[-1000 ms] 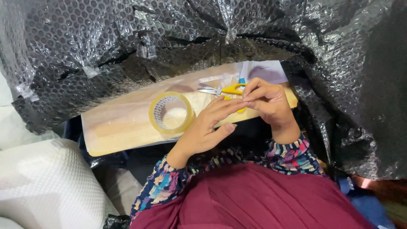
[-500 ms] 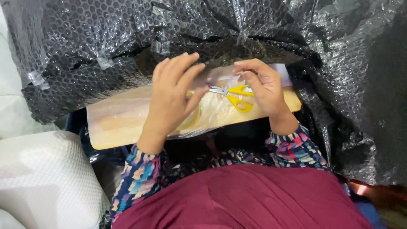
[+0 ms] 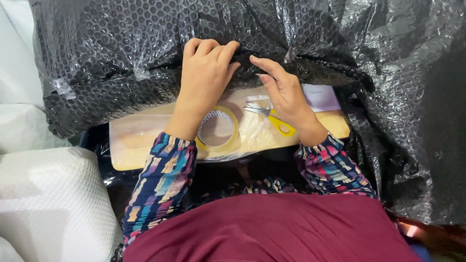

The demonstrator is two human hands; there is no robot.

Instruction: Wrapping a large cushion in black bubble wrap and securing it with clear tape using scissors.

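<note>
Both hands are up on the crinkled black bubble wrap sheet (image 3: 145, 53), a glossy, dimpled spread with clear tape patches that drapes across the whole top and down the right side, its lower edge folded over the far side of the pale wooden board (image 3: 141, 138). The left hand (image 3: 206, 73) has fingers curled over that folded edge, palm down. The right hand (image 3: 284, 92) sits just beside it, fingertips pressed to the same edge.

Tape roll (image 3: 217, 130) just below the fingers, on wooden board (image 3: 141, 138). Yellow-handled scissors (image 3: 273, 119) beside it. White paper (image 3: 321, 97) to the right. White foam roll (image 3: 48, 199) far lower left.
</note>
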